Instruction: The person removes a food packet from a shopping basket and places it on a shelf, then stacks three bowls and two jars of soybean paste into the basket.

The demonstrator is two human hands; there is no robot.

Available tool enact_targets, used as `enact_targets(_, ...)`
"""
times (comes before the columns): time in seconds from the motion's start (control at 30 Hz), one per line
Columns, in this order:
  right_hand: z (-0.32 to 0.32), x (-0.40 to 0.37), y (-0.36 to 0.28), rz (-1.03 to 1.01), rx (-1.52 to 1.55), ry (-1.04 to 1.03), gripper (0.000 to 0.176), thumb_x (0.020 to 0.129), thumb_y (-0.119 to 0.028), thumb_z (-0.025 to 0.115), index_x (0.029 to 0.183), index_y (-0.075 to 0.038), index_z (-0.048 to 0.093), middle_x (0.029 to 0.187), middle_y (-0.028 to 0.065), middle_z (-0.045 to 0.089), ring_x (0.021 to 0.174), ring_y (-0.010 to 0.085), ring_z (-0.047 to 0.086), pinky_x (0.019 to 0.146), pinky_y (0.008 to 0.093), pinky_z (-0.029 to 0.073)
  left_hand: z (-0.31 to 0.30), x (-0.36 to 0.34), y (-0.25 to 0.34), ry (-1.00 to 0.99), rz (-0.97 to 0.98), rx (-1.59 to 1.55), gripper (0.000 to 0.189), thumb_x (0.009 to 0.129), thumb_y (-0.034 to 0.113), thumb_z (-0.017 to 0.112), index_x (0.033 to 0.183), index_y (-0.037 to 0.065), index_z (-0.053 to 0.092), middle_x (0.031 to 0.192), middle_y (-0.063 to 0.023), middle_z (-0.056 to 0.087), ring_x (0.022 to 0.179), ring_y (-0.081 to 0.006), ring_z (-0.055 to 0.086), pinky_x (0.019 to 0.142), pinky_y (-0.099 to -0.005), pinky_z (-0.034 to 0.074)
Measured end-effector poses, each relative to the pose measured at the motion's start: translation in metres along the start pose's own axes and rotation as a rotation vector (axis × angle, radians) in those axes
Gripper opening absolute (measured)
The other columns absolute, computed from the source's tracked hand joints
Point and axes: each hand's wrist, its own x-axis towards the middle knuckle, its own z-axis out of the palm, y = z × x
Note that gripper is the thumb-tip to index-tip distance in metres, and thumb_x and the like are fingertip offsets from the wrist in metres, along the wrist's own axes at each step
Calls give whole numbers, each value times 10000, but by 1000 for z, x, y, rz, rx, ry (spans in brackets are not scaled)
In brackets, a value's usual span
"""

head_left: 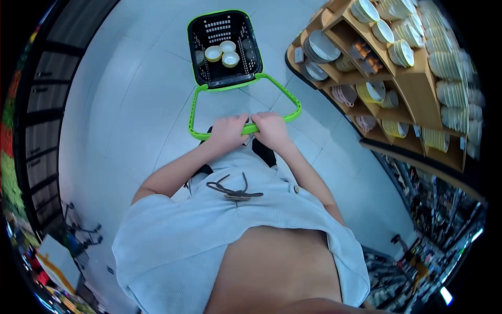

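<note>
Your left hand [227, 132] and right hand [271, 130]: fingers closed around green handle [192, 112]. Basket [230, 81], 12 o'clock: small bowls [230, 58] already inside. Shelving [415, 91], 2 o'clock: stacked bowls [401, 53], not basketed.

Both hands [248, 128] side by side, L & R fingers curled.

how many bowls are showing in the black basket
3 bowls show in the basket: the left bowl, the far bowl in the middle, and the near bowl just right of it. More may be nested underneath, hidden.
</note>
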Motion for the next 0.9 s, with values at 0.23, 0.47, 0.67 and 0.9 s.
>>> enact_targets(0.23,17,-76,40,-232,124,-130,225,685,-138,651,858,-47,541,802,126,554,770,317,577,672,428,461,102,-49,72,480,-292,357,186,683,120,653,864,126,612,806,-60,570,839,-251,582,954,-556,340)
enact_targets(0.47,70,-190,74,-300,146,-265,311,713,-184,672,956,-42,541,887,156,548,835,355,578,700,448,482,253,-89,107,472,-494,332,280,745,99,604,1021,140,593,913,-46,565,966,-221,553,1007,-547,292)
enact_targets(0.67,78,-247,85,-219,12,-369,257,717,-215,646,894,-54,549,850,155,579,807,351,593,691,450,483,309,-114,163,546,-503,211,256,750,130,608,1004,120,582,951,-63,577,979,-237,553,941,-522,347)
enact_targets(0.9,86,-365,84,-417,-251,-254,145,748,-112,577,879,-51,557,838,113,590,812,302,597,706,433,460,388,-162,219,568,-498,197,278,736,162,623,1006,111,581,969,-67,585,992,-233,552,951,-517,343)
